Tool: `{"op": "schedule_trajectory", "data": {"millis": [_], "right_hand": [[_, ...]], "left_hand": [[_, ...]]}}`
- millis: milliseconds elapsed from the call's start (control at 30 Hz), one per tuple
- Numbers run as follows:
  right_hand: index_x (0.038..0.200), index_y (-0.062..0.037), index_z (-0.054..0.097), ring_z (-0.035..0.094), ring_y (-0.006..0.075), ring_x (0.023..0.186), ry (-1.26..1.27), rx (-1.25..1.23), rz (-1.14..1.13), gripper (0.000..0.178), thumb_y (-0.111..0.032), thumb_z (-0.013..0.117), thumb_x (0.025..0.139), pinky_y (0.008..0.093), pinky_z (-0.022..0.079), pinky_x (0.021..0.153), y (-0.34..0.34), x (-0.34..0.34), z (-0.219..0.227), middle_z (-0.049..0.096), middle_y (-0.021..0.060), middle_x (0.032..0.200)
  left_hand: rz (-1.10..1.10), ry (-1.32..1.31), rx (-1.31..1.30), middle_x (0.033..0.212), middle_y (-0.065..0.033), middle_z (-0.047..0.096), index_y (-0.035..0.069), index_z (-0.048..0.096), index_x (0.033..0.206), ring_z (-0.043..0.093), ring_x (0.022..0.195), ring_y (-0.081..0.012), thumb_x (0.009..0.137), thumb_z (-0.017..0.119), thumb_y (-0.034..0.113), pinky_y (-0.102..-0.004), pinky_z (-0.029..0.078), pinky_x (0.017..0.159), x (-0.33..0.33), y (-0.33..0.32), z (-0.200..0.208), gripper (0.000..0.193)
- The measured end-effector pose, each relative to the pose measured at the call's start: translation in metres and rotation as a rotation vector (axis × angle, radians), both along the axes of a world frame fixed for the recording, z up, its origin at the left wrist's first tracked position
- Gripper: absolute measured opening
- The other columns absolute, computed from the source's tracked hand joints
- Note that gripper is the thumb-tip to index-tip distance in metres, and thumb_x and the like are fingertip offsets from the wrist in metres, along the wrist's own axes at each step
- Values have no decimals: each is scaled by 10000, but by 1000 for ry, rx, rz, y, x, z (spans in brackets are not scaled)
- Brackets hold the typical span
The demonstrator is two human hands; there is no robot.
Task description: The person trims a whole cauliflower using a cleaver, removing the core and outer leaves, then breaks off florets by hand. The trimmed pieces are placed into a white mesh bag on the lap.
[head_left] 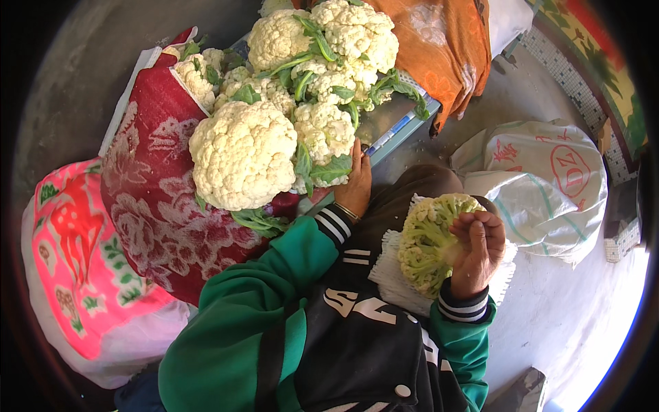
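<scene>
Curled at the stem side of a cauliflower (423, 253) on white netting (388, 268) in the lap, the right hand (478, 250) may be grasping; I cannot tell, nor for the left hand (353, 184) by the table edge (405, 137). Rightward I have floor (556, 309) up to a white sack (539, 189); heaped cauliflowers (244, 154) crowd the left, orange cloth (446, 51) beyond.
</scene>
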State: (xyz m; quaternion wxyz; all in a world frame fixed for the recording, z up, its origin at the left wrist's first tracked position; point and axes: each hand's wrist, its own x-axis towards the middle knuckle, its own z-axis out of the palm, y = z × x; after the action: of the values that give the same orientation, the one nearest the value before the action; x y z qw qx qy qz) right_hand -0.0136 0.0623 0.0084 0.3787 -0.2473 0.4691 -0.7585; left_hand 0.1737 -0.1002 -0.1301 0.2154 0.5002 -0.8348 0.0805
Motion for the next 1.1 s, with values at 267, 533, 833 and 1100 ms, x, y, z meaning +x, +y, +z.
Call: {"op": "schedule_trajectory", "data": {"millis": [267, 533, 833, 1100], "right_hand": [[1132, 9, 578, 692, 239, 841, -163, -157, -83, 146, -87, 518, 1041, 362, 593, 773, 5, 0, -7, 681, 155, 1018], [1146, 36, 592, 708, 240, 953, -76, -166, -215, 222, -114, 460, 1051, 344, 592, 805, 30, -17, 10, 690, 188, 1124], [1135, 26, 654, 619, 167, 1060, 54, 125, -450, 207, -101, 590, 984, 295, 472, 958, 68, -34, -22, 691, 105, 1140], [1165, 16, 636, 594, 146, 1067, -43, 149, -354, 251, -160, 596, 990, 294, 447, 988, 68, -31, -35, 669, 81, 1138]], "left_hand": [[-443, 434, 164, 1369, -265, 519, -23, 595, 1237, 500, 1285, -415, 930, 495, -47, -451, 396, 1095, -9, 14, 38, 323], [-841, 569, 477, 1336, -214, 554, 6, 587, 1280, 542, 1219, -396, 933, 671, 317, -445, 424, 1041, -40, 47, 107, 474], [-856, 223, 391, 1251, -169, 495, 53, 501, 1394, 525, 1155, -337, 767, 828, 350, -448, 435, 991, -58, 78, 132, 767], [-885, 195, 559, 1231, -177, 433, 137, 495, 1394, 547, 1124, -374, 716, 800, 116, -432, 485, 972, -73, 77, 143, 743]]}}
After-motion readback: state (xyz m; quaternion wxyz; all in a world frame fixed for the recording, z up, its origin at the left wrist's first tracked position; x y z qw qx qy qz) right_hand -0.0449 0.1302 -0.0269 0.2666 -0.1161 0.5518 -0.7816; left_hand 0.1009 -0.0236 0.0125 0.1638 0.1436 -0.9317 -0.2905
